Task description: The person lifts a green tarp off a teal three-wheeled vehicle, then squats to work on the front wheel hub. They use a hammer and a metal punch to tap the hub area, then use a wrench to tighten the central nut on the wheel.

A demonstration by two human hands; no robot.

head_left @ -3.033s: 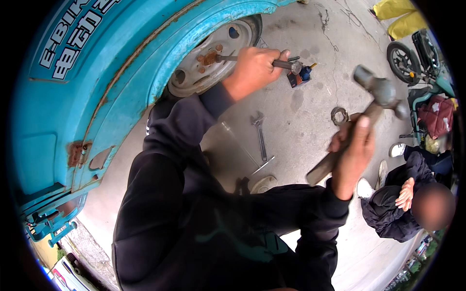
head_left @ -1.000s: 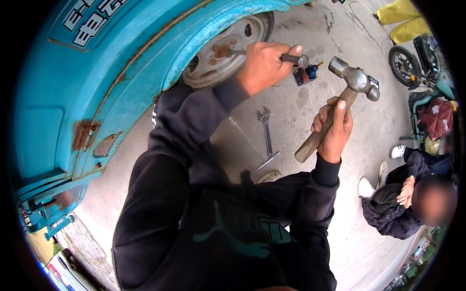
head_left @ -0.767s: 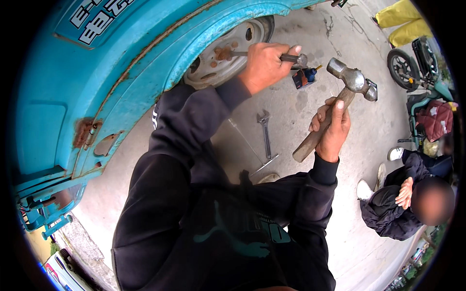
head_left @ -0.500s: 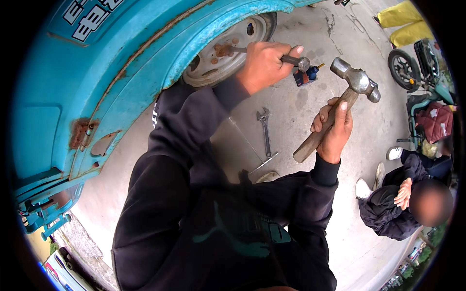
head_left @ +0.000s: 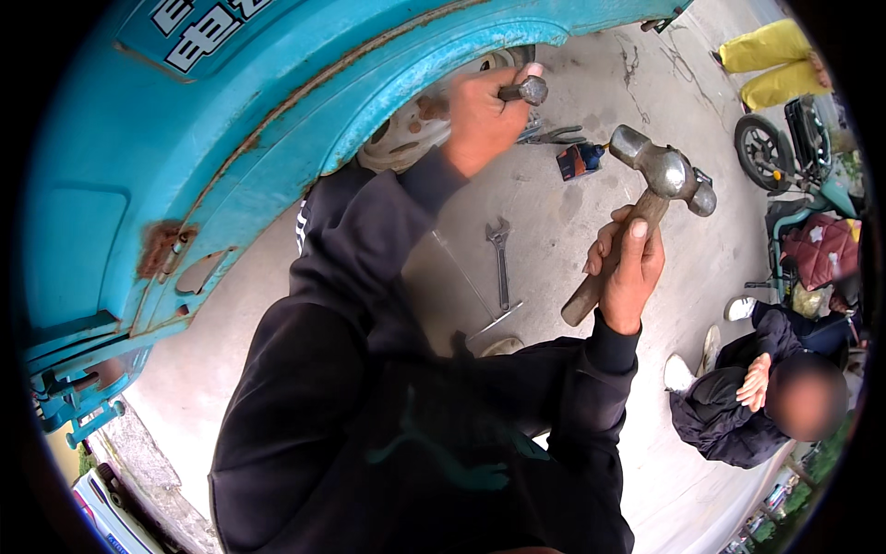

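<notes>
My left hand (head_left: pixel 484 120) is closed around a steel chisel (head_left: pixel 524 90), close to the wheel under the teal fender. The chisel's battered end points out past my thumb, while its working tip is hidden behind my hand. Part of the white, rust-stained wheel (head_left: pixel 406 134) shows below the fender (head_left: pixel 341 102). In my right hand (head_left: pixel 631 268) is a ball-peen hammer (head_left: pixel 666 175), gripped by its wooden handle. Its steel head is raised to the right of the chisel, apart from it.
On the concrete lie an adjustable wrench (head_left: pixel 499 263), a T-shaped metal bar (head_left: pixel 494 320), pliers (head_left: pixel 554 136) and a small dark box (head_left: pixel 579 162). A person (head_left: pixel 729 397) sits at the right, near a parked two-wheeler (head_left: pixel 817 198). Another person's yellow trousers (head_left: pixel 771 60) show farther back.
My left hand and the chisel have shifted left and tilted, so the chisel's end now faces me and its shaft is hidden. The hammer has moved slightly left and down. Pliers have come into sight.
</notes>
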